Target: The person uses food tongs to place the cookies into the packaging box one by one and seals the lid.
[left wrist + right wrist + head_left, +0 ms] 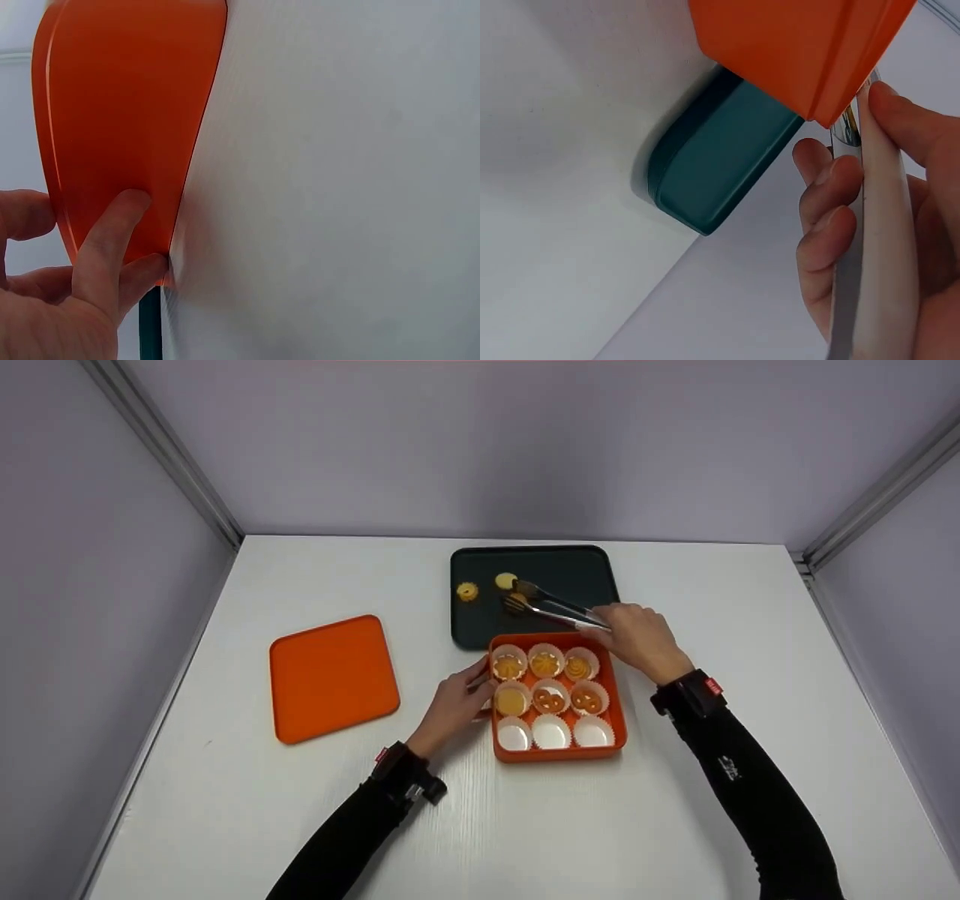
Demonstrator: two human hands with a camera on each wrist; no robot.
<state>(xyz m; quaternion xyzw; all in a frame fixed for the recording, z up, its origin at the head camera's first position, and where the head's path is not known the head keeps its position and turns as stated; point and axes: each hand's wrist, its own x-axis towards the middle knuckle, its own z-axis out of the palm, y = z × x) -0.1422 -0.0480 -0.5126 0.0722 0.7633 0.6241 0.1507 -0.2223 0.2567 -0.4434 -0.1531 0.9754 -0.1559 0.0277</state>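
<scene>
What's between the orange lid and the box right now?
The left hand, its fingers against the side of the box nearest the lid; otherwise that stretch is bare table. The head view shows it.

Silvery tongs (559,616) slant over a dark tray (547,562), near an open orange box (559,757) holding 9 paper cups (551,733), 6 filled.

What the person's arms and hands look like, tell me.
Black fabric sleeves cover both arms, the right bearing a pale print. Each wrist wears a boxy black band with a small red tag. The left hand and right hand are bare.
</scene>
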